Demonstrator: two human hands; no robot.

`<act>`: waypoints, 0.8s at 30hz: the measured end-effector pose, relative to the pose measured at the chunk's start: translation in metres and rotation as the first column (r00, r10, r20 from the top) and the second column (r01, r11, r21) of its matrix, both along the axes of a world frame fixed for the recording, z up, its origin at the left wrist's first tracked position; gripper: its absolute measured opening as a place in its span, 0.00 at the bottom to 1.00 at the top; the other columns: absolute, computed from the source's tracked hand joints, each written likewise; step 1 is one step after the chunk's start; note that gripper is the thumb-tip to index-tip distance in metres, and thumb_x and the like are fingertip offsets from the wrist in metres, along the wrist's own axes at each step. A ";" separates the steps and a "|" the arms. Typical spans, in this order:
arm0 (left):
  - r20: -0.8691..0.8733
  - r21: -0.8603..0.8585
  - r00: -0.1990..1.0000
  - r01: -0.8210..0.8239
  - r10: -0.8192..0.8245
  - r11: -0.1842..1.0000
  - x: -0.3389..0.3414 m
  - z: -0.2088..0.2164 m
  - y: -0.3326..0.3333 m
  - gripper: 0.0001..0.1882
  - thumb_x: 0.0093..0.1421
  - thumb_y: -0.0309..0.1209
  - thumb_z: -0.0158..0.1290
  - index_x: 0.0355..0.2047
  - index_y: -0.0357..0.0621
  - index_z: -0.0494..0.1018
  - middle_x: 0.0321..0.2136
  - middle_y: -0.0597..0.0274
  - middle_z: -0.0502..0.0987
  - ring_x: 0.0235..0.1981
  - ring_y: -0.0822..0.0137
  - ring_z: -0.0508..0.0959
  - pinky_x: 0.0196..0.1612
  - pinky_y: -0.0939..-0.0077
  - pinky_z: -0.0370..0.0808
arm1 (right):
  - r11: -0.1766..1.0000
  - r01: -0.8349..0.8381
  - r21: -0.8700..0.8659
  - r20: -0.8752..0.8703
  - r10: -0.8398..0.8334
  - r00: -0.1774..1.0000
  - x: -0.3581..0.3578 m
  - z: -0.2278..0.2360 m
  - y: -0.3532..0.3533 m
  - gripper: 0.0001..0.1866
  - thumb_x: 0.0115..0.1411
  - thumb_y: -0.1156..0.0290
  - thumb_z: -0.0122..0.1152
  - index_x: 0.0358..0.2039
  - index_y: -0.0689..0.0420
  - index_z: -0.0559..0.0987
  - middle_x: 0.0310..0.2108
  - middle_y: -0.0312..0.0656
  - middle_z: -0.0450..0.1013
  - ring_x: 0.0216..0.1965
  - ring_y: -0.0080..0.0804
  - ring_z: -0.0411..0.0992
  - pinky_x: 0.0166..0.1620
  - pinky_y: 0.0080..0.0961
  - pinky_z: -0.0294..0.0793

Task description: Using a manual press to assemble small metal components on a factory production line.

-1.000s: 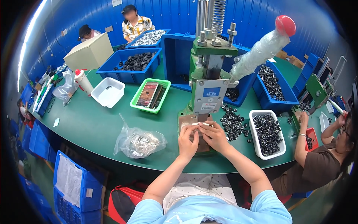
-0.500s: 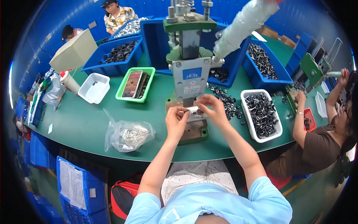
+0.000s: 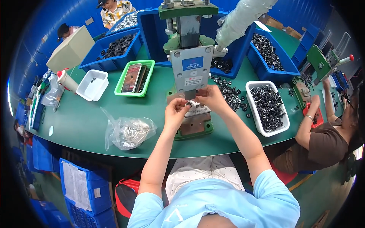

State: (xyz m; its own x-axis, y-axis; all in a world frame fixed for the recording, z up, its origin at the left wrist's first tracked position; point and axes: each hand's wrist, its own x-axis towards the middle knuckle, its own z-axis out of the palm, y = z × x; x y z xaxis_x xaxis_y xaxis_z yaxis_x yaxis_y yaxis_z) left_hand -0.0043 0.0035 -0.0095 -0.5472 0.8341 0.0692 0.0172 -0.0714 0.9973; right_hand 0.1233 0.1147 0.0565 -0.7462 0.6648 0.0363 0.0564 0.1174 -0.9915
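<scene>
A green hand press (image 3: 191, 72) with a grey front plate stands before me on the green table. Its dark ram (image 3: 190, 94) hangs over a light metal fixture block (image 3: 197, 110). My left hand (image 3: 175, 114) is at the block's left side, thumb and forefinger pinched on a small dark round part (image 3: 189, 105). My right hand (image 3: 211, 99) is at the ram's right side, its fingertips closed together beside the ram's lower end. Whatever those fingertips hold, if anything, is hidden. Loose small black and silver parts (image 3: 232, 93) lie to the right of the press.
A white bin (image 3: 286, 121) of black parts with pins stands right, blue bins (image 3: 292, 72) behind. At left are a plastic bag (image 3: 131, 133) of metal pins, a green basket (image 3: 119, 92) with a phone and a white tray (image 3: 91, 91). A co-worker (image 3: 323, 140) sits at right.
My right hand has risen from the fixture block to the ram's lower end. The left hand stays by the block. The co-worker's hand has left the lever; my view has shifted slightly.
</scene>
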 end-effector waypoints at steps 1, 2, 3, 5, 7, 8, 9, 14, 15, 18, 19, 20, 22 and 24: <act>0.004 -0.004 1.000 0.004 -0.004 1.000 -0.001 0.001 0.002 0.09 0.52 0.21 0.58 0.34 0.36 0.73 0.27 0.69 0.75 0.26 0.80 0.71 0.30 0.86 0.70 | 0.999 -0.001 0.032 0.037 -0.001 0.999 0.000 -0.001 0.004 0.14 0.49 0.81 0.62 0.39 0.68 0.78 0.33 0.45 0.78 0.35 0.27 0.77 0.38 0.23 0.75; 0.034 0.001 0.999 0.041 -0.042 0.999 -0.004 0.002 0.003 0.10 0.52 0.21 0.58 0.35 0.36 0.73 0.27 0.69 0.75 0.26 0.81 0.71 0.30 0.86 0.70 | 0.998 -0.003 0.064 0.073 -0.002 0.997 0.000 -0.002 0.008 0.14 0.49 0.81 0.62 0.39 0.68 0.78 0.33 0.45 0.79 0.34 0.27 0.77 0.38 0.23 0.75; 0.064 0.008 0.995 0.078 -0.079 0.997 -0.004 0.003 0.003 0.10 0.52 0.21 0.58 0.35 0.36 0.73 0.26 0.69 0.75 0.26 0.81 0.71 0.30 0.87 0.70 | 0.994 -0.016 0.110 0.068 0.009 0.998 -0.001 -0.004 0.011 0.14 0.49 0.81 0.61 0.39 0.67 0.78 0.33 0.45 0.79 0.33 0.25 0.76 0.33 0.22 0.76; 0.066 0.029 0.996 0.062 -0.064 0.998 -0.002 0.004 0.001 0.10 0.52 0.22 0.58 0.36 0.36 0.74 0.26 0.69 0.74 0.26 0.81 0.71 0.29 0.87 0.70 | 0.993 -0.022 0.115 0.087 0.012 0.996 -0.003 -0.001 0.012 0.13 0.51 0.82 0.59 0.39 0.67 0.77 0.33 0.43 0.78 0.32 0.25 0.76 0.30 0.21 0.75; 0.070 0.051 0.996 0.045 -0.049 0.998 0.001 0.002 0.000 0.10 0.52 0.22 0.58 0.36 0.35 0.74 0.26 0.69 0.74 0.26 0.81 0.71 0.29 0.87 0.69 | 0.990 -0.051 0.134 0.135 0.033 0.990 -0.003 0.002 0.013 0.13 0.53 0.85 0.55 0.41 0.66 0.76 0.35 0.42 0.78 0.34 0.26 0.76 0.28 0.21 0.76; 0.052 0.101 0.998 0.014 -0.019 0.995 0.004 0.000 0.000 0.10 0.52 0.22 0.59 0.36 0.36 0.75 0.26 0.69 0.73 0.25 0.81 0.70 0.27 0.87 0.68 | 0.990 -0.051 0.133 0.137 0.032 0.990 -0.003 0.003 0.014 0.13 0.53 0.85 0.55 0.41 0.66 0.76 0.35 0.42 0.78 0.34 0.26 0.76 0.28 0.21 0.76; 0.035 0.152 0.999 -0.017 0.012 0.988 0.007 -0.001 0.001 0.09 0.52 0.23 0.59 0.35 0.36 0.76 0.26 0.69 0.72 0.23 0.82 0.69 0.25 0.87 0.67 | 0.994 -0.051 0.094 0.131 0.038 0.991 -0.002 0.004 0.015 0.13 0.53 0.85 0.56 0.41 0.66 0.76 0.35 0.43 0.78 0.34 0.26 0.76 0.28 0.21 0.76; -0.315 0.151 0.933 -0.133 0.175 0.980 0.016 -0.002 -0.001 0.08 0.51 0.25 0.61 0.33 0.38 0.78 0.27 0.68 0.71 0.20 0.82 0.66 0.22 0.87 0.64 | 0.997 -0.046 0.057 0.117 0.039 0.992 0.008 0.008 0.011 0.12 0.54 0.83 0.58 0.41 0.66 0.76 0.35 0.44 0.78 0.35 0.26 0.76 0.33 0.22 0.77; -0.329 0.175 0.925 -0.139 0.191 0.975 0.017 -0.001 0.000 0.08 0.50 0.25 0.61 0.33 0.39 0.79 0.28 0.68 0.71 0.19 0.82 0.65 0.21 0.87 0.63 | 0.993 -0.018 0.121 0.055 0.011 0.998 0.011 -0.001 0.017 0.12 0.53 0.80 0.59 0.40 0.65 0.77 0.36 0.43 0.78 0.37 0.26 0.76 0.36 0.21 0.76; -0.355 0.164 0.915 -0.140 0.191 0.976 0.019 0.004 -0.004 0.08 0.50 0.26 0.61 0.33 0.40 0.79 0.28 0.68 0.70 0.19 0.81 0.65 0.22 0.87 0.64 | 0.984 0.039 0.175 -0.033 -0.034 0.999 0.026 -0.005 0.025 0.11 0.53 0.77 0.59 0.39 0.64 0.78 0.36 0.42 0.78 0.39 0.26 0.76 0.42 0.21 0.74; -0.353 0.164 0.916 -0.141 0.191 0.976 0.019 0.004 -0.004 0.08 0.50 0.26 0.61 0.33 0.40 0.79 0.28 0.68 0.70 0.19 0.81 0.65 0.22 0.87 0.64 | 0.984 0.062 0.168 -0.058 -0.053 0.997 0.031 -0.002 0.026 0.11 0.53 0.77 0.59 0.38 0.65 0.78 0.36 0.42 0.78 0.39 0.26 0.76 0.45 0.22 0.73; -0.338 0.172 0.922 -0.139 0.191 0.975 0.018 0.004 -0.005 0.08 0.51 0.25 0.61 0.32 0.39 0.79 0.27 0.67 0.70 0.20 0.81 0.65 0.22 0.87 0.64 | 0.984 0.062 0.168 -0.057 -0.053 0.997 0.035 0.001 0.026 0.11 0.53 0.77 0.59 0.38 0.65 0.78 0.36 0.42 0.78 0.39 0.26 0.76 0.45 0.22 0.73; -0.323 0.181 0.927 -0.136 0.189 0.974 0.019 0.005 -0.006 0.07 0.51 0.25 0.60 0.32 0.39 0.79 0.26 0.67 0.70 0.21 0.81 0.66 0.22 0.87 0.64 | 0.981 0.090 0.172 -0.057 -0.081 0.995 0.043 0.009 0.027 0.10 0.53 0.77 0.59 0.37 0.64 0.78 0.35 0.42 0.78 0.40 0.26 0.76 0.46 0.22 0.73; -0.243 0.280 0.937 -0.180 0.251 0.943 0.022 0.006 -0.007 0.06 0.53 0.25 0.59 0.32 0.39 0.78 0.25 0.65 0.70 0.23 0.78 0.67 0.24 0.85 0.65 | 0.984 0.095 0.148 -0.080 -0.084 0.993 0.049 0.011 0.026 0.10 0.53 0.77 0.58 0.37 0.63 0.79 0.35 0.42 0.78 0.39 0.25 0.76 0.46 0.21 0.72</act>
State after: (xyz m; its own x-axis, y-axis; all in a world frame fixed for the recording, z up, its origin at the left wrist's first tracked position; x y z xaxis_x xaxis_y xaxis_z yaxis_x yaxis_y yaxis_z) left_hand 0.0174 -0.0031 -0.0032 -0.6421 0.6343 0.4304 0.3271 -0.2811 0.9022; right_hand 0.1719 0.1405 0.0679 -0.6756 0.7114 0.1935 0.0018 0.2641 -0.9645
